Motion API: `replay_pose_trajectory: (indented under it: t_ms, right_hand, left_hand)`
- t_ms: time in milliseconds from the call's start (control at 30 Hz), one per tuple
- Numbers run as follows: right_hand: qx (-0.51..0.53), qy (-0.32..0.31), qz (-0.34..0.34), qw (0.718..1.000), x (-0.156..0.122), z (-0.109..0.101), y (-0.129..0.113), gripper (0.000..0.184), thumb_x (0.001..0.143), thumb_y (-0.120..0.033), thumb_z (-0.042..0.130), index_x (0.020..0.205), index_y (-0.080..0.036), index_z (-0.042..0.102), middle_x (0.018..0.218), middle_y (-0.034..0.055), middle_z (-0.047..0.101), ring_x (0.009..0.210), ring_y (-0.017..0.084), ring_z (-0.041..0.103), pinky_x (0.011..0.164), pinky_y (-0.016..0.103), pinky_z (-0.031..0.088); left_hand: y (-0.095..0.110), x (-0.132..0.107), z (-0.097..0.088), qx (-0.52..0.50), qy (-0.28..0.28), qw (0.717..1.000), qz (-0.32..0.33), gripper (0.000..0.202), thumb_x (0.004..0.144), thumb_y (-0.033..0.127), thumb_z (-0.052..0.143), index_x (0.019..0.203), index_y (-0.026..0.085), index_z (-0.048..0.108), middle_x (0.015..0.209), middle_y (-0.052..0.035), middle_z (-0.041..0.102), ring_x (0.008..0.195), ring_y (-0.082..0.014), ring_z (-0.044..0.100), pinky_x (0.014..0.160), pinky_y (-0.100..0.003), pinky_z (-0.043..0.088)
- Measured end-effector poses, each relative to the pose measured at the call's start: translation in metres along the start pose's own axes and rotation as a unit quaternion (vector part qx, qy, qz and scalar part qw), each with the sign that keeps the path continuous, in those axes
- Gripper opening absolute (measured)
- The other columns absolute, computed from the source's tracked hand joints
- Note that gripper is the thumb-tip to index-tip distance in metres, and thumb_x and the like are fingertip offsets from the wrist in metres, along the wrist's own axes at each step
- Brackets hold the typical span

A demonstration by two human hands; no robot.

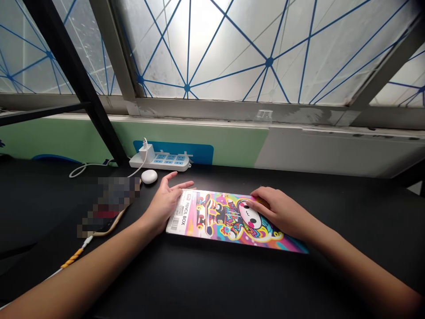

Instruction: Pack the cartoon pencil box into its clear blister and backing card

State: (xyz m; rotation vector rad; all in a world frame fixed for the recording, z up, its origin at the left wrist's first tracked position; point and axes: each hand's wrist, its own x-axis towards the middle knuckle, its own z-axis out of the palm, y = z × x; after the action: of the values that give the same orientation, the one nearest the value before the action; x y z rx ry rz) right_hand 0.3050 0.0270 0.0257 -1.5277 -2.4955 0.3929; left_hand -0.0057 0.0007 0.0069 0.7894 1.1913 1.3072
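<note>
A flat, colourful pencil box (229, 217) lies over the black tabletop, its print turned sideways: a cartoon figure with a skateboard and a white label reading "PENCIL BOX". My left hand (164, 199) holds the box's left end, with the thumb at the far corner and some fingers stretched out past it. On the right, my right hand (282, 208) grips the box's far edge, thumb over the printed face and fingers bent behind. The underside of the box is hidden.
A white power strip (166, 161) with a plugged-in charger (146, 153) stands by the wall. Close to it are a round white case (149, 177) and a blurred-out phone-like object (113, 206) with a cable (73, 257). A black metal post (79, 84) rises at the left.
</note>
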Motion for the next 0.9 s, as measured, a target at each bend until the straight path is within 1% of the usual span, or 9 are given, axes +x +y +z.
replay_pose_trajectory:
  t_ms: [100, 267, 367, 467, 500, 567, 633, 800, 900]
  right_hand:
    - [-0.007, 0.012, 0.005, 1.000, -0.003, 0.002, -0.005, 0.047, 0.100, -0.065, 0.041, 0.094, -0.024, 0.064, 0.097, 0.0094, 0.073, 0.087, 0.027, 0.065, 0.075, 0.038, 0.047]
    - [-0.023, 0.033, 0.011, 0.999, -0.006, 0.005, -0.005, 0.043, 0.099, -0.063, 0.045, 0.090, -0.024, 0.060, 0.091, 0.0078, 0.071, 0.080, 0.025, 0.065, 0.069, 0.035, 0.045]
    - [-0.025, 0.044, 0.009, 0.999, -0.007, 0.005, -0.003, 0.040, 0.099, -0.061, 0.046, 0.090, -0.024, 0.059, 0.093, 0.0075, 0.071, 0.079, 0.024, 0.064, 0.068, 0.035, 0.045]
    - [-0.050, 0.107, -0.020, 0.993, -0.007, 0.005, 0.001, 0.035, 0.099, -0.057, 0.050, 0.091, -0.024, 0.058, 0.093, 0.0067, 0.069, 0.076, 0.023, 0.063, 0.066, 0.034, 0.046]
    - [-0.067, 0.138, -0.039, 0.987, -0.007, 0.005, 0.003, 0.033, 0.099, -0.055, 0.052, 0.091, -0.023, 0.058, 0.092, 0.0064, 0.068, 0.074, 0.022, 0.063, 0.065, 0.034, 0.047]
    - [-0.106, 0.202, -0.085, 0.970, -0.007, 0.003, 0.007, 0.032, 0.099, -0.053, 0.054, 0.091, -0.023, 0.057, 0.093, 0.0063, 0.067, 0.071, 0.021, 0.062, 0.065, 0.035, 0.048]
    - [-0.143, 0.258, -0.132, 0.946, -0.007, 0.001, 0.009, 0.031, 0.100, -0.052, 0.055, 0.092, -0.022, 0.056, 0.096, 0.0078, 0.066, 0.072, 0.021, 0.062, 0.066, 0.035, 0.050]
    - [-0.193, 0.360, -0.213, 0.887, -0.009, -0.006, 0.006, 0.027, 0.098, -0.046, 0.064, 0.092, -0.022, 0.053, 0.099, 0.0094, 0.064, 0.077, 0.021, 0.064, 0.070, 0.034, 0.053]
    - [-0.208, 0.383, -0.232, 0.870, -0.012, -0.007, 0.000, 0.025, 0.096, -0.042, 0.067, 0.092, -0.021, 0.054, 0.102, 0.0103, 0.064, 0.082, 0.021, 0.067, 0.075, 0.034, 0.054]
  left_hand:
    - [0.000, 0.000, 0.000, -0.001, 0.003, 1.000, 0.003, 0.061, 0.087, 0.005, 0.060, 0.141, 0.025, 0.039, 0.130, -0.0160, 0.072, 0.070, -0.0208, 0.078, 0.058, -0.033, 0.063]
    - [0.002, 0.000, 0.002, -0.005, 0.012, 1.000, -0.003, 0.055, 0.089, 0.007, 0.062, 0.138, 0.023, 0.043, 0.131, -0.0166, 0.072, 0.085, -0.0235, 0.079, 0.065, -0.034, 0.065]
    - [0.001, 0.002, 0.001, 0.024, 0.026, 0.999, -0.011, 0.045, 0.091, 0.013, 0.064, 0.132, 0.024, 0.050, 0.130, -0.0135, 0.072, 0.072, -0.0202, 0.077, 0.057, -0.031, 0.062]
    - [-0.002, 0.005, -0.003, 0.039, 0.018, 0.999, -0.022, 0.025, 0.093, 0.026, 0.065, 0.117, 0.022, 0.060, 0.111, -0.0091, 0.077, 0.063, -0.0184, 0.073, 0.054, -0.030, 0.060]
    - [-0.004, 0.006, -0.004, 0.037, 0.007, 0.999, -0.020, 0.020, 0.093, 0.032, 0.067, 0.109, 0.021, 0.061, 0.103, -0.0072, 0.077, 0.061, -0.0181, 0.072, 0.054, -0.029, 0.059]
    - [-0.005, 0.006, -0.007, 0.031, -0.023, 0.999, 0.002, 0.024, 0.091, 0.042, 0.071, 0.095, 0.021, 0.060, 0.091, -0.0034, 0.076, 0.062, -0.0170, 0.070, 0.055, -0.026, 0.057]
    - [-0.005, 0.005, -0.009, 0.031, -0.047, 0.998, 0.037, 0.031, 0.088, 0.048, 0.074, 0.093, 0.022, 0.060, 0.091, -0.0008, 0.074, 0.067, -0.0159, 0.070, 0.059, -0.024, 0.055]
    - [0.002, 0.001, -0.013, 0.057, -0.065, 0.986, 0.141, 0.032, 0.092, 0.052, 0.071, 0.097, 0.022, 0.064, 0.115, -0.0019, 0.072, 0.089, -0.0140, 0.067, 0.079, -0.023, 0.055]
    - [0.002, 0.003, -0.015, 0.050, -0.067, 0.984, 0.155, 0.034, 0.092, 0.054, 0.071, 0.092, 0.021, 0.063, 0.122, -0.0020, 0.070, 0.089, -0.0135, 0.066, 0.079, -0.023, 0.054]
